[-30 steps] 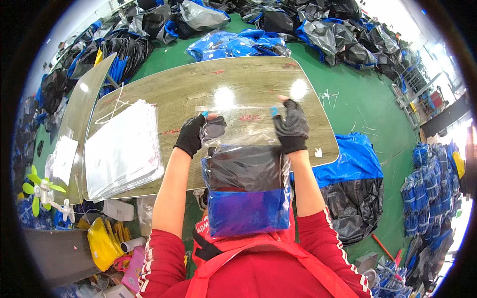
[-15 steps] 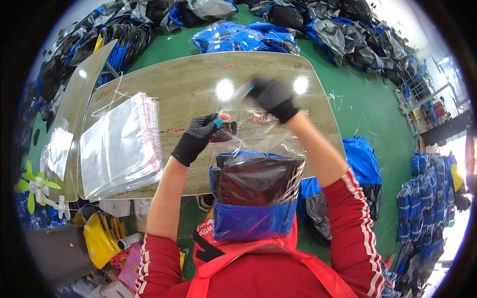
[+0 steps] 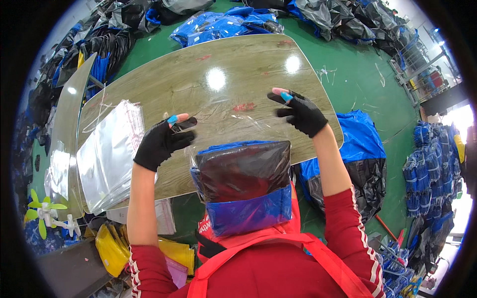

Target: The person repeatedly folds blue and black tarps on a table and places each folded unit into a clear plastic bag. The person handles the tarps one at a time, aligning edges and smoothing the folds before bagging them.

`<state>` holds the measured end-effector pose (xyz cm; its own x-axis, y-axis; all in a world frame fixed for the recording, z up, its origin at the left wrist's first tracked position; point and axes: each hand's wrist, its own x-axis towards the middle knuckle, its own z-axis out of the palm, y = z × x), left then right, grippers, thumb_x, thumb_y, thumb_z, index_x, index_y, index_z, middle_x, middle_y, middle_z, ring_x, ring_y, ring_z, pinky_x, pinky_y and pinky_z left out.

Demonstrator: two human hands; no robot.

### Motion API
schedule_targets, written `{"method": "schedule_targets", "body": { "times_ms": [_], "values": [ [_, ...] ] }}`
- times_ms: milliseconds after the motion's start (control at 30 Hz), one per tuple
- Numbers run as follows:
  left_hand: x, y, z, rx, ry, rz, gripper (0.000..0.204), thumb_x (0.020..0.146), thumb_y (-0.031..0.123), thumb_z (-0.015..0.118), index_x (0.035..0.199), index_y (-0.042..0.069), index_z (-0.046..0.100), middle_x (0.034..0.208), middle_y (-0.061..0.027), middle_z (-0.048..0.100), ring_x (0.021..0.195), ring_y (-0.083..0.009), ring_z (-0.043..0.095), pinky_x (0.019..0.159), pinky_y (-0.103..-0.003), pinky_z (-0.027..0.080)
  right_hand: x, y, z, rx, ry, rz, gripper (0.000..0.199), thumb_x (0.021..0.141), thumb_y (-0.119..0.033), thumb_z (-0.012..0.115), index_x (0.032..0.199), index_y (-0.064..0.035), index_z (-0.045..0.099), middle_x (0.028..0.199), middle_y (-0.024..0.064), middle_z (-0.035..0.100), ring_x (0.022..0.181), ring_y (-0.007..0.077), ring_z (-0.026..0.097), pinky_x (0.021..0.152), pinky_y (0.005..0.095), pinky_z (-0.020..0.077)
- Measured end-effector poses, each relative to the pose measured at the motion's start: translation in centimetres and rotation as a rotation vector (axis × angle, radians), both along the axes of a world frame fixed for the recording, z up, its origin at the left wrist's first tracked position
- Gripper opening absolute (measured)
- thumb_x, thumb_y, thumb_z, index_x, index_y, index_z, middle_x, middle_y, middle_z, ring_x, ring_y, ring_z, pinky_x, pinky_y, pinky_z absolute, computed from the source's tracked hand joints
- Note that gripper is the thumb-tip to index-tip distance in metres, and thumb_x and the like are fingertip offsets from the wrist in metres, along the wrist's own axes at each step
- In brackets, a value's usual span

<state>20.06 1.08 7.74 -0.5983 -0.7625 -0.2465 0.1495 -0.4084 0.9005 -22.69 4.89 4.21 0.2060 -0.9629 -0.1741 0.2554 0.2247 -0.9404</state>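
A folded black and blue garment [image 3: 243, 186] sits inside a clear plastic bag [image 3: 233, 124], held upright in front of my chest over the near edge of the wooden table [image 3: 198, 74]. My left hand [image 3: 161, 143], in a black fingerless glove with blue tape on a fingertip, pinches the bag's upper left edge. The gloved right hand [image 3: 300, 113] grips the upper right edge. The open top of the bag is stretched between both hands, above the garment.
A stack of clear plastic bags [image 3: 107, 154] lies on the table's left side. Blue and black bundles [image 3: 223, 22] are heaped on the green floor behind and to the right [image 3: 348, 164]. Yellow packets [image 3: 114, 248] and a green and white plastic fan [image 3: 42, 218] lie at lower left.
My right hand has swung from the table's middle out to the right, and my left hand has shifted left. The bag's top is now spread wide between them.
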Motion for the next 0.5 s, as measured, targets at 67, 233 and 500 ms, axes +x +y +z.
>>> {"method": "schedule_targets", "body": {
  "times_ms": [67,233,500],
  "values": [
    [-0.1,2.4,-1.4,-0.010,0.137,0.118,0.045,0.100,0.032,0.051,0.128,-0.002,0.057,0.131,-0.0172,0.060,0.097,-0.0212,0.069,0.087,-0.033,0.054,0.0,3.2,0.8,-0.009,-0.195,0.067,0.040,0.095,-0.031,0.062,0.122,-0.0015,0.062,0.140,0.0154,0.052,0.111,0.0255,0.065,0.088,0.0352,0.0533],
    [2.5,8.0,-2.0,-0.969,-0.626,-0.317,0.028,0.094,0.006,0.051,0.114,0.008,0.070,0.140,-0.0182,0.054,0.135,-0.0359,0.045,0.110,-0.042,0.037,-0.9,11.8,0.4,-0.553,0.840,0.341,0.043,0.078,-0.012,0.072,0.118,-0.0250,0.071,0.149,0.0157,0.044,0.139,0.0353,0.040,0.113,0.0410,0.0323],
    [-3.4,7.3,1.4,-1.156,-0.773,0.342,0.037,0.081,-0.001,0.053,0.117,0.002,0.065,0.132,-0.0190,0.059,0.127,-0.0335,0.053,0.110,-0.040,0.037,5.9,10.2,7.1,-0.782,1.047,0.111,0.053,0.074,-0.029,0.073,0.123,-0.0126,0.064,0.134,0.0173,0.055,0.124,0.0390,0.050,0.109,0.0499,0.0325]
  ]
}}
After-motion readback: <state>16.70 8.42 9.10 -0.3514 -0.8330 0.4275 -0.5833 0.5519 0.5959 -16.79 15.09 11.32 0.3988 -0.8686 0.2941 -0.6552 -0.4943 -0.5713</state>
